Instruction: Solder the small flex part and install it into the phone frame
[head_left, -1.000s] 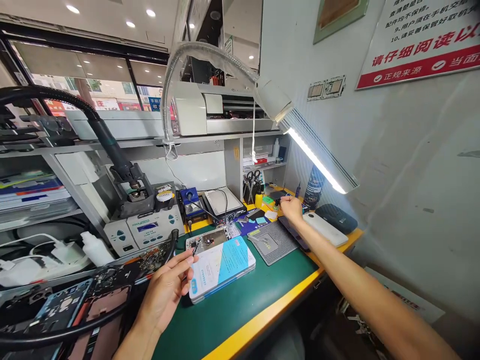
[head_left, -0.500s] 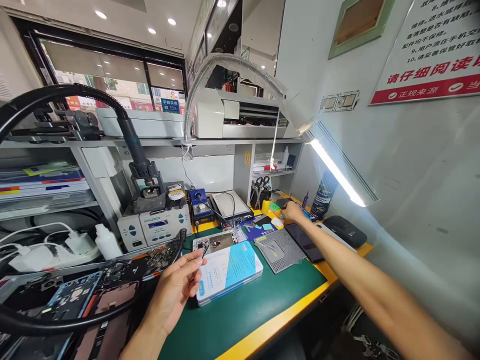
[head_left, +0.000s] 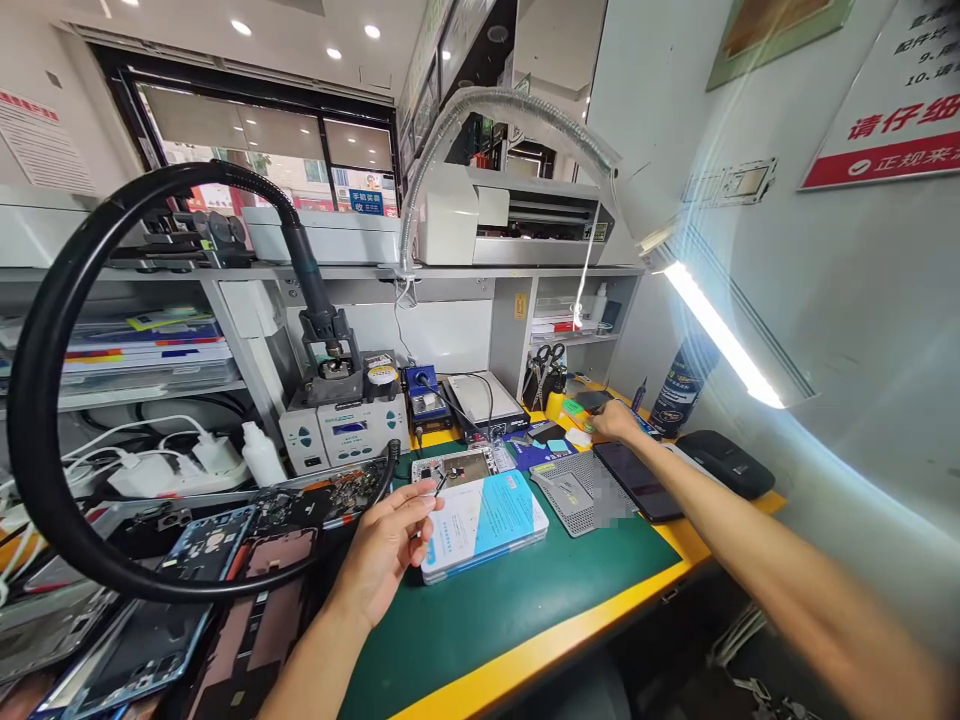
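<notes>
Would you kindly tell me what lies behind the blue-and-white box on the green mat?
An opened phone frame lies just behind the box; its near edge is covered and cannot be seen.

- Our single camera sits on the person's head, facing forward and down across the flat green work mat (head_left: 517,592).
- We see the bare left hand (head_left: 394,535) at closer range than the bare right hand (head_left: 616,422).
- Beyond, we face the long, straight grey shelf (head_left: 525,271) nearly head-on.
</notes>
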